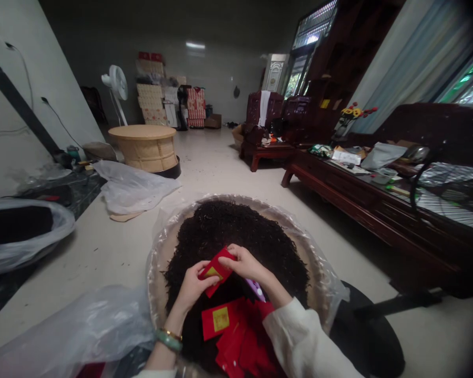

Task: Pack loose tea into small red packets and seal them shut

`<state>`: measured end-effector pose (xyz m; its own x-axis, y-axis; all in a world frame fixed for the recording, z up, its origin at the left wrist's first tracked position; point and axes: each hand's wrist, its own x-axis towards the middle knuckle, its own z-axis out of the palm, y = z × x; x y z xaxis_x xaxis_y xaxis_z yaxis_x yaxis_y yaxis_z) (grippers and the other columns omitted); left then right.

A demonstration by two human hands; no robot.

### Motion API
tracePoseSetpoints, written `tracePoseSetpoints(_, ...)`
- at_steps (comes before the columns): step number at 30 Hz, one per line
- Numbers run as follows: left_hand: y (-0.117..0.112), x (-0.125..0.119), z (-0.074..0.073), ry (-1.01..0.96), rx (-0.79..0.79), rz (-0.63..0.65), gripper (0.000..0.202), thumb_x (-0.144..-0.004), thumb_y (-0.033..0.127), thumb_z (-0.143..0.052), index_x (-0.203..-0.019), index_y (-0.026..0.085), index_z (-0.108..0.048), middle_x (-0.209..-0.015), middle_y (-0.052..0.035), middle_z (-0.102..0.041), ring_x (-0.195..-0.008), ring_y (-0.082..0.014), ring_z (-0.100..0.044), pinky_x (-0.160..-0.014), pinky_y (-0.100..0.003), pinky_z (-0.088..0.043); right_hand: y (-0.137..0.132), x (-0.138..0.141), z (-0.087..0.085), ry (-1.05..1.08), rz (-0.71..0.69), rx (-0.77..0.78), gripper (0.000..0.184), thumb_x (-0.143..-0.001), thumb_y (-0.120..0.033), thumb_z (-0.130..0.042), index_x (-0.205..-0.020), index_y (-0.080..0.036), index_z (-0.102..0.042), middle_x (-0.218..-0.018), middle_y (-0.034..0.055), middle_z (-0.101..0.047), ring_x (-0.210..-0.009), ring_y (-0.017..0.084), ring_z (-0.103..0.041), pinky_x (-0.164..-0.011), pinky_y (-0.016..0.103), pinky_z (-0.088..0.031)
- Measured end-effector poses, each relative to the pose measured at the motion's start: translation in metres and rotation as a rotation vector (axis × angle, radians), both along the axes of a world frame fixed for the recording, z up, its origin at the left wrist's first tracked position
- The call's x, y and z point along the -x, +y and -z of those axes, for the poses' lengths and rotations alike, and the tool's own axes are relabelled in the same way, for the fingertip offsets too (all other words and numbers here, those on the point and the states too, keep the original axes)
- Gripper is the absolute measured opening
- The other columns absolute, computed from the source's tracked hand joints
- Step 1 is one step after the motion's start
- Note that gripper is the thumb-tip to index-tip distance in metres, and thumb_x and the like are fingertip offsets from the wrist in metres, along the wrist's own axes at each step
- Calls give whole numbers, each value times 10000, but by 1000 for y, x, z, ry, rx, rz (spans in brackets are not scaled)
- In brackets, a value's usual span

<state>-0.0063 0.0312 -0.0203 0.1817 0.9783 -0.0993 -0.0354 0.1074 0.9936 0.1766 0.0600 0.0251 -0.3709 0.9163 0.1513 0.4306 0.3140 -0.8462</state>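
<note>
Between my two hands is a red packet with a gold patch (pixel 219 269), tilted above a heap of dark dried leaves (pixel 236 226). The fingers of my left hand (pixel 195 283) pinch its lower left end. My right hand (pixel 244 262) grips the upper right end, thumb on top. Below my hands lie several more red packets (pixel 240 341), one showing a gold square (pixel 221 318). A purple object (pixel 256 290) lies partly hidden under my right forearm. The leaves fill a wide round basket (pixel 160 262) lined with clear plastic.
Plastic sheeting (pixel 82 331) spreads at the lower left, near another lined basket (pixel 63 226). A black round base (pixel 370 336) stands at the right. Beyond are a long wooden table (pixel 339 184) with clutter, a round wicker table (pixel 142 144), a white fan (pixel 118 83) and stacked boxes (pixel 152 100).
</note>
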Motion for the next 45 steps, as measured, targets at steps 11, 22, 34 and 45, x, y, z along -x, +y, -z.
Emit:
tracePoseSetpoints(11,-10,-8,-6,225,-180,21,640,-554,69,-700,-1178,188,-615,-1175,-79,-690,-1084,-269,-637,-984,-443,-470,2,-1,6,10,162,-35,397,-890,-267,-541,-506,-166,-533,-637,-23,-466,-587,105,-472,-559,221,-391)
tracePoseSetpoints(22,-9,-9,7,235,-179,-53,542,-613,116,-670,-1149,168,-610,-1129,-88,-698,-1027,-257,-653,-931,-430,-508,-14,-2,-11,-269,262,-447,314,-889,-336,-575,-605,-207,-603,-706,58,-574,-740,199,-470,-682,319,-391)
tracePoseSetpoints(34,-12,-10,-7,84,-6,73,574,-604,232,-727,-1157,156,-592,-1069,-81,-708,-923,-247,-674,-788,-384,-560,-7,-5,-6,-252,19,-282,376,-974,-339,-398,-638,-211,-508,-559,-70,-469,-527,107,-463,-982,394,-382)
tracePoseSetpoints(45,-13,-15,-18,33,62,157,408,-585,263,-773,-953,145,-639,-830,-32,-720,-771,-203,-668,-712,-306,-517,-17,-6,-20,-252,36,-293,139,-891,-196,-545,-828,-213,-668,-788,23,-711,-733,164,-611,-795,312,-432)
